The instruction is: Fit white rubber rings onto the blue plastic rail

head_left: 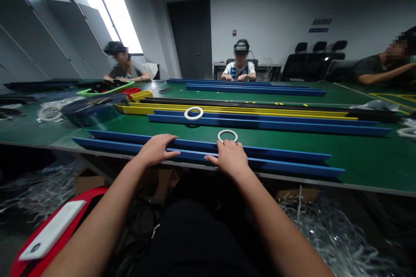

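A long blue channel strip (pixel 286 163) with two raised edges lies along the front of the green table (pixel 367 169). My left hand (pixel 156 149) grips it left of the middle, its fingers over the far edge and its thumb towards the near one. Farther right, my right hand (pixel 232 156) is closed on the same strip, with fingertips bent over the far edge and the thumb pointing left. Just beyond those fingertips lies a white tape ring (pixel 228 131). Another white tape ring (pixel 194 113) rests on a second blue strip (pixel 292 124) behind.
Yellow strips (pixel 247 111) and black strips lie beyond the second blue one. To the left are a dark blue roll (pixel 91 110) and a green tray (pixel 110 88). Three people sit around the table. Piles of pale scrap strips (pixel 331 229) lie below the table's front edge.
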A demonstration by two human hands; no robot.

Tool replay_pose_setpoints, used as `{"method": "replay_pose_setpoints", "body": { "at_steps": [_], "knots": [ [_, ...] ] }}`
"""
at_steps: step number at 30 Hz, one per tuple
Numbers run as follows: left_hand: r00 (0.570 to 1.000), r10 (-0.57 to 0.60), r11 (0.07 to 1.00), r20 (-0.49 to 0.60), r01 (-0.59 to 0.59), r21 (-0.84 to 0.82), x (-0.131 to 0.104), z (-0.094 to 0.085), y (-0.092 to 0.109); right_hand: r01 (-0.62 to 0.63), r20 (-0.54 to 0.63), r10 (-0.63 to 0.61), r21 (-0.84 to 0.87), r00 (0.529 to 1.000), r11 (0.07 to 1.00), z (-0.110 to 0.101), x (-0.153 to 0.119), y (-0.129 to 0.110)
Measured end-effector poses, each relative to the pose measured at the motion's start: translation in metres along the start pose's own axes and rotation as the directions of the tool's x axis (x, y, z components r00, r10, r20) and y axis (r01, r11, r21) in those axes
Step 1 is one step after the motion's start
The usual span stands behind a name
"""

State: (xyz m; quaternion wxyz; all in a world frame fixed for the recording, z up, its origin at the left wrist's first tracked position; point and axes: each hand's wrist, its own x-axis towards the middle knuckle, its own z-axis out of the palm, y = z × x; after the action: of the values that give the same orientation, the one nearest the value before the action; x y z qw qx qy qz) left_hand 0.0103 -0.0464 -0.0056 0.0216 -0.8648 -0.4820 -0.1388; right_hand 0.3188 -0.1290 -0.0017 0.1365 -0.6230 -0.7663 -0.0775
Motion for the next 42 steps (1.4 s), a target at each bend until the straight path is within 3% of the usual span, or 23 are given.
{"method": "replay_pose_setpoints", "body": {
  "at_steps": [5,10,13,19,23,25,28,31,33,38,42],
  "knots": [
    [0.996,-0.025,0.992,-0.086,0.035,0.122,0.001,0.007,0.015,0.022,0.001,-0.022,-0.087,1.000,0.996,0.000,-0.002,0.007],
    [0.991,0.009,0.989,-0.136,0.011,0.145,0.004,0.012,0.053,0.018,-0.007,-0.019,-0.147,1.000,0.989,-0.012,-0.023,0.035],
    [0.984,0.022,0.990,-0.179,0.003,0.139,0.010,0.020,0.091,0.013,0.023,-0.009,-0.179,1.000,0.984,-0.018,-0.040,0.068],
    [0.971,0.031,0.997,-0.236,-0.015,0.070,0.033,0.040,0.179,0.029,0.041,-0.022,-0.178,0.999,0.984,-0.027,-0.076,0.158],
    [0.964,0.053,0.998,-0.259,-0.044,0.040,0.043,0.046,0.209,-0.016,0.084,0.029,-0.152,0.996,0.988,-0.033,-0.089,0.195],
    [0.962,0.079,0.997,-0.261,-0.077,0.020,0.043,0.045,0.210,-0.032,0.127,0.046,-0.111,0.991,0.993,-0.037,-0.089,0.198],
    [0.946,0.174,0.981,-0.274,-0.190,-0.034,0.037,0.042,0.202,-0.103,0.189,0.116,-0.080,0.975,0.991,-0.040,-0.083,0.184],
    [0.911,0.272,0.938,-0.310,-0.323,-0.125,0.026,0.033,0.191,-0.157,0.187,0.167,-0.072,0.968,0.985,-0.037,-0.070,0.150],
    [0.904,0.280,0.918,-0.323,-0.350,-0.184,0.019,0.024,0.182,-0.089,0.160,0.093,-0.031,0.983,0.996,-0.033,-0.060,0.120],
    [0.947,0.162,0.961,-0.277,-0.215,-0.175,0.006,-0.002,0.129,0.018,0.142,-0.024,0.040,0.990,0.999,-0.023,-0.032,0.056],
    [0.987,0.084,0.991,-0.137,-0.096,-0.088,0.001,-0.003,0.083,0.062,0.122,-0.065,0.027,0.990,0.998,-0.021,-0.023,0.036]
  ]
}}
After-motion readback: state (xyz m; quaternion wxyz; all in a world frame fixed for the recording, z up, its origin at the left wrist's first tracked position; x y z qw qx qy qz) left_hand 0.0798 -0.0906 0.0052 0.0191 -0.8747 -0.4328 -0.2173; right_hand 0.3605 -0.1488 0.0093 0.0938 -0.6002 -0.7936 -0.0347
